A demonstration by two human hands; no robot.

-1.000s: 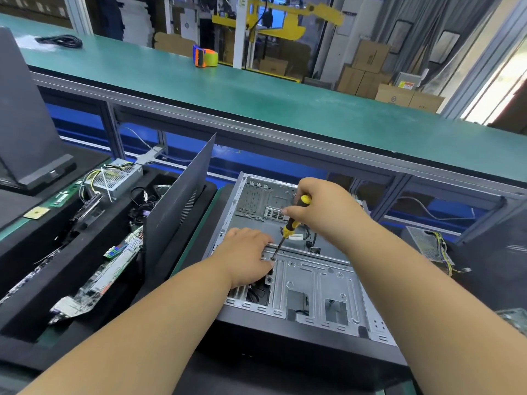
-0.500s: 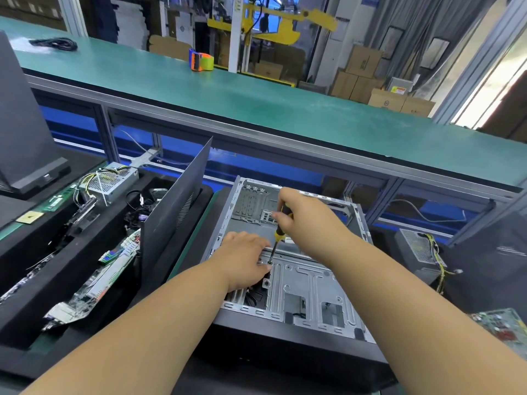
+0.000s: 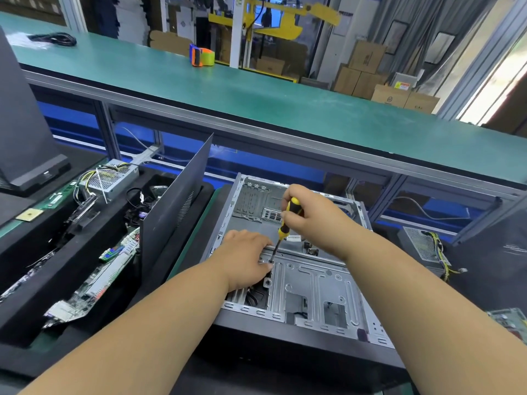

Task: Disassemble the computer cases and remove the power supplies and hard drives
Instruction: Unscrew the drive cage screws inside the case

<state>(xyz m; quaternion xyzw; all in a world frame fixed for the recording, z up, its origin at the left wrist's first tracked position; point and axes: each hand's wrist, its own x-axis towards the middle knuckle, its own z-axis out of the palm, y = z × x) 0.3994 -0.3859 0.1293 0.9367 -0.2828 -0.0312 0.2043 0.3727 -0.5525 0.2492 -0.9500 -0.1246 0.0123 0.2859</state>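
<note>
A: What lies at the far left?

B: A loose power supply (image 3: 112, 178) with its wires sits on the black tabletop (image 3: 34, 269), circuit boards (image 3: 94, 283) near it. It is boxy metal, probably heavy; I'd lift such a unit by its body, not the cables.

A: And the case?

B: The computer case (image 3: 288, 280) lies open on its side at centre, just right of a leaning side panel (image 3: 176, 206). It is stiff sheet steel with thin edges, likely sharp, so flat pressure suits it better than gripping rims.

A: The hands?

B: The left hand (image 3: 245, 259) rests palm down on the drive bracket (image 3: 316, 292), fingers loosely bent, steadying it. The right hand (image 3: 310, 215) has its fingers curled round the screwdriver (image 3: 285, 223), whose tip meets a screw (image 3: 270, 262) beside the left fingertips.

A: Anything further right?

B: Another power supply (image 3: 422, 246) with yellow wires, well apart.
</note>
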